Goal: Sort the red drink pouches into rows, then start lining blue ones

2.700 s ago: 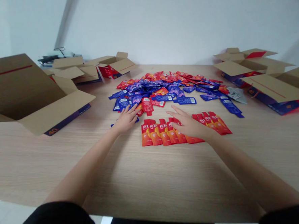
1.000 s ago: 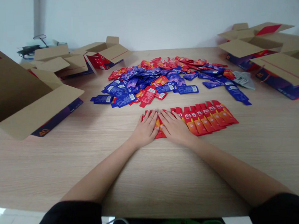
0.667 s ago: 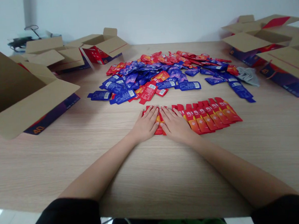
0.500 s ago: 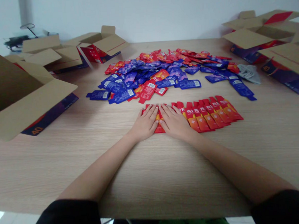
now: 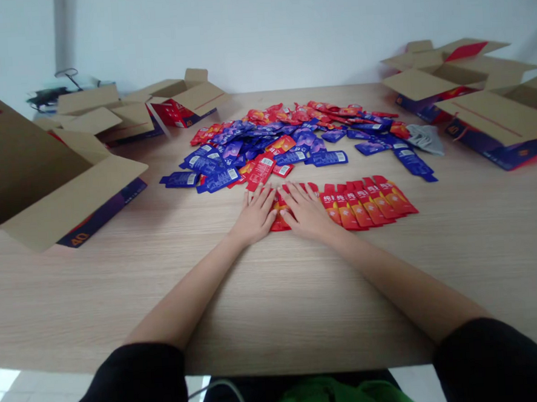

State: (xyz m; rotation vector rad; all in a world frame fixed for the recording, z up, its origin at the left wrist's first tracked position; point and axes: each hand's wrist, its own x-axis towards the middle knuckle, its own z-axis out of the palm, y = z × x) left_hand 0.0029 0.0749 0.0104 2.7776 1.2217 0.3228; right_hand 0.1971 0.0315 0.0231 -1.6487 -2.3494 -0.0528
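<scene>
Both hands lie flat on the left part of a row of overlapping red-orange pouches [image 5: 360, 206]. My left hand [image 5: 254, 215] rests at the row's left end, fingers stretched out. Just right of it, my right hand [image 5: 306, 212] is spread over more of the same pouches, its fingers pointing forward. Neither hand grips anything. Parts of the pouches under the hands are hidden. Beyond the row lies a loose heap of blue pouches [image 5: 247, 143] and red pouches [image 5: 267, 113], with a red one [image 5: 261, 170] close in front of my fingertips.
Open cardboard boxes stand at the near left [image 5: 81, 200], the back left [image 5: 189, 99], the back right [image 5: 438, 81] and the right [image 5: 495, 120]. A clear bag with white contents [image 5: 423, 138] sits right of the heap on the wooden table [image 5: 301, 296].
The view has shifted, so the whole scene sits slightly differently. My hands remain flat on the pouches, with a slightly wider gap between them.
</scene>
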